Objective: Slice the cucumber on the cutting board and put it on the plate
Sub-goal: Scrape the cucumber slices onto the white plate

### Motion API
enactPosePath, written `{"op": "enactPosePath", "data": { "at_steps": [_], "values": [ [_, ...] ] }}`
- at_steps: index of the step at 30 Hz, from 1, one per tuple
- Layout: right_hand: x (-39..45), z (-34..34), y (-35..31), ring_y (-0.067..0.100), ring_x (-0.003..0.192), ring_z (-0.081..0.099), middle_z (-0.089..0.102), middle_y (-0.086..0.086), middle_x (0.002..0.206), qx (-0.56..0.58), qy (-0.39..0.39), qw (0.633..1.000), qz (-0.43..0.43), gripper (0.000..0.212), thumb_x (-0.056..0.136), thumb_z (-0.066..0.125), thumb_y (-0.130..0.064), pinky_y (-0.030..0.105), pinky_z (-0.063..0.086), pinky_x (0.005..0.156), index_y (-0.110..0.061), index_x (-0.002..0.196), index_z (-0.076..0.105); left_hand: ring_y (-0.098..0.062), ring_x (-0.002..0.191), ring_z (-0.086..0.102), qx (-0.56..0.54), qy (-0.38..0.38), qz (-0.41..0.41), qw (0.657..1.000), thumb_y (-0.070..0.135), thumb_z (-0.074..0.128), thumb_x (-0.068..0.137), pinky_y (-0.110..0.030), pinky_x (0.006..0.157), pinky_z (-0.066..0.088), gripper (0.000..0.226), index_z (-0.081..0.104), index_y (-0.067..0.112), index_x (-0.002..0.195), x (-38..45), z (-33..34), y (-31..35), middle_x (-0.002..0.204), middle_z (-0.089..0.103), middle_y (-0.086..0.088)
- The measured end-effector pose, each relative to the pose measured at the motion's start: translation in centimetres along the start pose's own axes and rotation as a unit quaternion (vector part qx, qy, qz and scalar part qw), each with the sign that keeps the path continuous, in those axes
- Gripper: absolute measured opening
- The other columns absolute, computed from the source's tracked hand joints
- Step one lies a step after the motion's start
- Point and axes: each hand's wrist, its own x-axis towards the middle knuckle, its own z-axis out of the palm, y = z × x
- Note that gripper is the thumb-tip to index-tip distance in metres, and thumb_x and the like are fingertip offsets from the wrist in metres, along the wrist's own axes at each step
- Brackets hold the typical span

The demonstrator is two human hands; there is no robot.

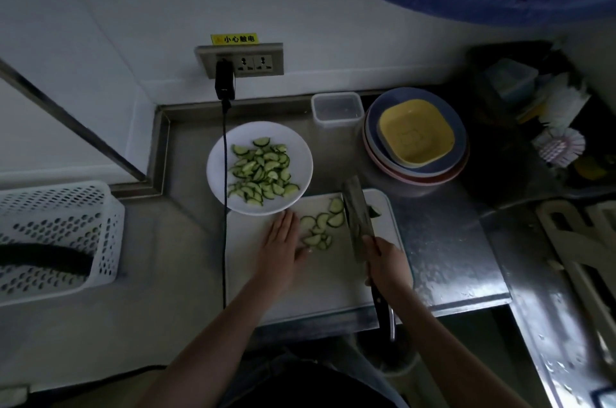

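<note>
head view, left hand (281,246) flat beside cucumber slices (320,227), right hand (386,261) gripping cleaver (358,216)

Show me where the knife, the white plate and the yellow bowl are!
knife (357,214): head view, on the flat blade.
white plate (300,154): head view, on its bare right rim.
yellow bowl (416,132): head view, on its inside bottom.
</note>
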Motion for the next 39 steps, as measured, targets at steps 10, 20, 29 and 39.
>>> {"op": "enactPosePath", "data": {
  "at_steps": [10, 20, 29, 39],
  "values": [
    [0.8, -0.4, 0.5, 0.027, 0.060, 0.061, 0.055, -0.001, 0.056, 0.021, -0.030, 0.999, -0.007, 0.036, 0.099, 0.044, -0.037, 0.036, 0.049, 0.056, -0.023, 0.067, 0.052, -0.025, 0.135, 0.026, -0.014, 0.006, -0.011, 1.000, 0.040, 0.036, 0.088, -0.052, 0.101, 0.035, 0.064, 0.042, 0.001, 0.138, -0.1, 0.3, 0.2, 0.143, 0.043, -0.016],
    [-1.0, 0.7, 0.9, 0.020, 0.073, 0.055, 0.057, 0.004, 0.073, -0.027, -0.099, 0.995, -0.022, 0.035, 0.100, 0.044, -0.036, 0.028, 0.029, 0.058, -0.011, 0.079, 0.059, -0.032, 0.130, 0.042, -0.051, 0.037, -0.063, 0.996, 0.037, 0.033, 0.092, -0.045, 0.107, 0.020, 0.060, 0.050, -0.003, 0.133, 0.4, 1.4, 2.1, 0.139, 0.048, -0.017],
    [-4.0, 4.2, -0.2, 0.009, 0.056, 0.046, 0.049, -0.009, 0.058, -0.010, -0.131, 0.991, -0.030, 0.042, 0.100, 0.044, -0.030, 0.019, 0.032, 0.050, -0.023, 0.059, 0.045, -0.028, 0.140, 0.025, -0.141, 0.079, -0.085, 0.983, 0.044, 0.021, 0.098, -0.038, 0.115, 0.006, 0.067, 0.027, -0.004, 0.144, 1.1, 2.0, 5.6, 0.149, 0.030, -0.021],
    [-5.2, 3.1, -3.1, 0.013, 0.043, 0.052, 0.055, 0.006, 0.055, 0.191, -0.092, 0.977, -0.024, 0.038, 0.102, 0.041, -0.024, 0.025, 0.045, 0.043, -0.003, 0.075, 0.059, -0.024, 0.142, 0.018, -0.187, 0.145, -0.037, 0.971, 0.050, 0.011, 0.100, -0.029, 0.117, 0.004, 0.070, 0.024, 0.000, 0.146, 3.5, -1.6, 6.3, 0.153, 0.023, -0.015]
  ]
}}
